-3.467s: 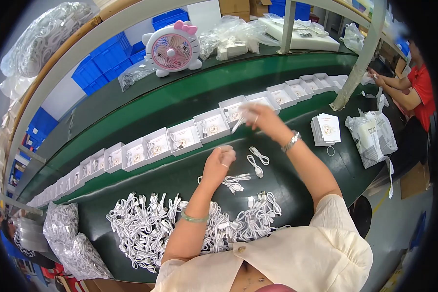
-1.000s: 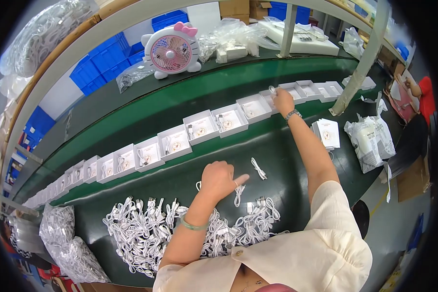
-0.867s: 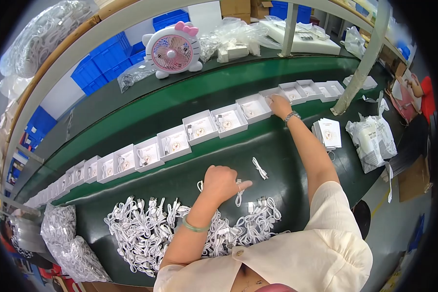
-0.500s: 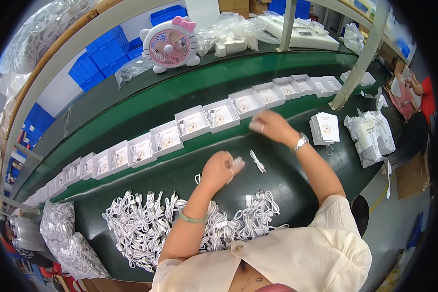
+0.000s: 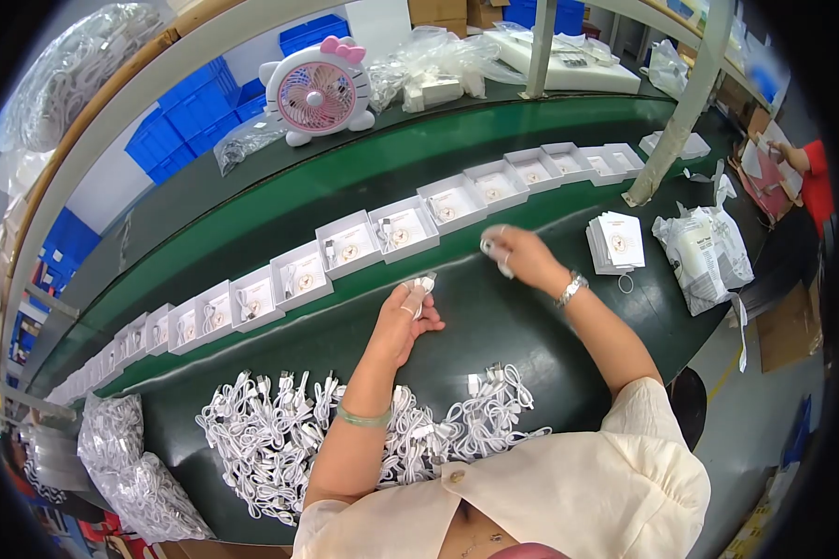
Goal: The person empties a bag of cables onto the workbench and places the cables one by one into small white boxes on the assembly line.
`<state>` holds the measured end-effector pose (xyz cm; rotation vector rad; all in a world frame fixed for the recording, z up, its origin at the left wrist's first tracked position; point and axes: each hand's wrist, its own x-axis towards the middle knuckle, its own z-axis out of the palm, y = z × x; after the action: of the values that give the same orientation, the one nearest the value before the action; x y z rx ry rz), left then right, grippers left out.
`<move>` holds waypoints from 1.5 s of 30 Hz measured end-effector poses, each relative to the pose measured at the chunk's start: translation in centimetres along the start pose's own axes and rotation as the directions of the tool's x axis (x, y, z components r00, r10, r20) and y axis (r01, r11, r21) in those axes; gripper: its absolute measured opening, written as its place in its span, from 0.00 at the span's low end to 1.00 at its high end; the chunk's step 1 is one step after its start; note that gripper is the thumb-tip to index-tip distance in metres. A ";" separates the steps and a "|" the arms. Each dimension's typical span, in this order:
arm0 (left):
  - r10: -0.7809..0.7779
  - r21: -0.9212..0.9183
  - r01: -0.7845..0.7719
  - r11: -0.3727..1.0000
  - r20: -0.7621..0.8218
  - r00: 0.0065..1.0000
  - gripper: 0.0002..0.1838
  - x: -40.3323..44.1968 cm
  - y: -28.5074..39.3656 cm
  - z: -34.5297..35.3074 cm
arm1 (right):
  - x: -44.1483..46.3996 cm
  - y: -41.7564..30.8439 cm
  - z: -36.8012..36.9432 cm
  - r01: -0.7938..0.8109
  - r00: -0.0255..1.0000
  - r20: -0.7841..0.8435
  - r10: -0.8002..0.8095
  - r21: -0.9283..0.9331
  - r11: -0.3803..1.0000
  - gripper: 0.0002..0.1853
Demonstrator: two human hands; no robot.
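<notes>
My left hand [image 5: 408, 317] is closed on a coiled white cable [image 5: 421, 287], its plug end showing above the fingers, just in front of the box row. To the right, my right hand [image 5: 522, 256] hovers over the green table, its fingers pinched round a small white cable [image 5: 496, 259]. Beyond both hands runs a row of open white boxes [image 5: 349, 244], several with a white cable and a printed card inside. A large pile of coiled white cables [image 5: 270, 438] lies near the table's front edge.
White printed cards [image 5: 617, 244] are stacked at right beside a white plastic bag [image 5: 704, 256]. Bags of cables [image 5: 140, 466] sit at left. A pink and white fan [image 5: 317, 93] stands on the back shelf. A metal post [image 5: 685, 112] rises at right, near a co-worker's arm [image 5: 794, 156].
The boxes have shifted left. My left hand has turned and moved up, showing a cable. My right hand has moved slightly down. The loose cable from the table between my hands is gone from there.
</notes>
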<state>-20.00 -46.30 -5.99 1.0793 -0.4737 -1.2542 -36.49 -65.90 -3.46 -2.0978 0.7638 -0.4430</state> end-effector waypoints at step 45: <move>0.081 -0.088 -0.088 0.992 -0.080 0.993 0.27 0.7 0.2 -0.7 | 5.9 -3.0 1.7 0.191 0.978 -0.128 -0.161 0.271 0.943 0.10</move>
<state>-19.13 -46.68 -6.28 1.0155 -0.3964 -1.1452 -30.03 -67.34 -1.76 -1.8908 0.5359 -0.7220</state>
